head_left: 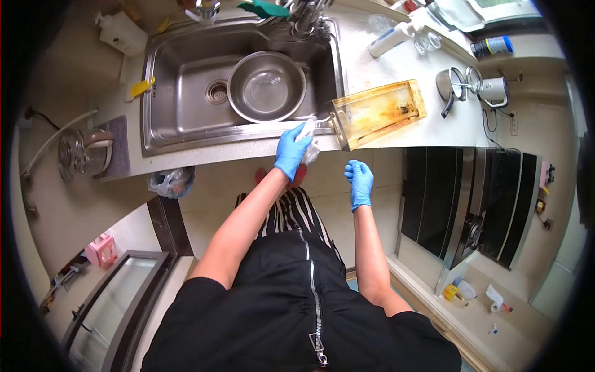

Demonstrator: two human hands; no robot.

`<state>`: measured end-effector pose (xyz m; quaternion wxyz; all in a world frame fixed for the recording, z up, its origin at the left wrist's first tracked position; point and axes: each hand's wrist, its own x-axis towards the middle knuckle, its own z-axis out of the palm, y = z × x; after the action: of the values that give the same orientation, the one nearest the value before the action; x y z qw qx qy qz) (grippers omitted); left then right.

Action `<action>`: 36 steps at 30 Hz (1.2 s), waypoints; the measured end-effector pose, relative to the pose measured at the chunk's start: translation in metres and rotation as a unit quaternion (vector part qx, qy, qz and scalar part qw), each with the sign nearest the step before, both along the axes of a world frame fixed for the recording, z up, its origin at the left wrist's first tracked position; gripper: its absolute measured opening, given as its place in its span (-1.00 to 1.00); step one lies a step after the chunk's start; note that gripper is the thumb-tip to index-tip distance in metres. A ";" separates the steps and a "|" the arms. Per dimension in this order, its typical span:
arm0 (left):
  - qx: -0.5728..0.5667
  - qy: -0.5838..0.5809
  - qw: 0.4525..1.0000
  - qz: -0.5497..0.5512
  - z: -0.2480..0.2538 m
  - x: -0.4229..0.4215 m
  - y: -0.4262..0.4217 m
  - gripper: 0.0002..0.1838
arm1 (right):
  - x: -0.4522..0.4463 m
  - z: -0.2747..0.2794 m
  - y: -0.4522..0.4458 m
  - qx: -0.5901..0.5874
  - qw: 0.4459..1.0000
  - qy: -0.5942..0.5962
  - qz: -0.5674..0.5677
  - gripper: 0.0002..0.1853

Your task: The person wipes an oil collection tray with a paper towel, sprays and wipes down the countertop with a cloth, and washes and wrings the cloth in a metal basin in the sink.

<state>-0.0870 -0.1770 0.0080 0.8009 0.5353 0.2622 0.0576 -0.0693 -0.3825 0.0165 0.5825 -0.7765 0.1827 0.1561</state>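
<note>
My left hand [292, 152], in a blue glove, is closed on a crumpled white cloth [308, 144] at the sink's front edge. To its right, a greasy rectangular tray [379, 115], stained brown and yellow, lies on the counter with one end near the sink. My right hand [360, 184], also gloved in blue, hangs in front of the counter below the tray. Its fingers are curled into a loose fist, and nothing shows in them. A steel bowl [266, 87] sits in the sink [186, 93], beyond my left hand.
A white bottle [392, 40] stands behind the tray. Kettles [494, 91] are at the counter's right. Left of the sink are a pump bottle [121, 32], a yellow tool [142, 87] and a glass pot [83, 154]. A plastic bag [171, 181] hangs below the counter edge.
</note>
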 end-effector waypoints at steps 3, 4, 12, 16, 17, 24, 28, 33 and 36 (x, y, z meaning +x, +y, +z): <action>-0.154 0.036 0.987 -0.007 0.024 0.017 0.009 -0.81 | 0.003 0.005 0.001 -0.021 0.999 -0.016 0.019 -0.79; -0.170 0.024 0.985 0.008 0.007 0.020 0.005 -0.80 | 0.003 0.013 0.009 -0.001 0.998 0.043 0.054 -0.75; 0.174 0.103 0.979 0.004 -0.014 0.018 0.020 -0.70 | -0.016 -0.006 0.044 0.089 0.990 0.037 0.106 -0.74; 0.156 0.068 0.985 -0.019 -0.036 0.043 0.048 -0.68 | -0.025 -0.009 0.031 0.332 0.938 0.029 -0.094 -0.88; 0.195 0.075 0.978 -0.021 -0.034 0.056 0.049 -0.49 | -0.026 -0.007 0.031 0.337 0.935 0.025 -0.106 -0.88; -0.047 0.171 0.934 -0.310 -0.014 0.123 0.043 -0.20 | -0.021 -0.004 0.011 0.314 0.948 0.045 -0.003 -0.82; -0.049 0.131 0.908 -0.396 -0.009 0.144 0.029 -0.53 | -0.024 -0.003 0.014 0.535 0.831 0.135 -0.071 -0.62; -0.059 0.140 0.875 -0.460 -0.012 0.141 0.024 -0.55 | -0.029 0.001 0.047 0.636 0.722 0.140 -0.233 -0.60; -0.053 0.170 0.876 -0.448 0.002 0.128 0.013 -0.59 | -0.033 -0.001 0.061 0.673 0.665 0.069 -0.317 -0.58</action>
<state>0.0411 -0.1639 0.0100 0.7114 0.5534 0.1290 -0.4135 -0.1022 -0.3211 0.0150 0.9467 -0.0558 0.3024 0.0956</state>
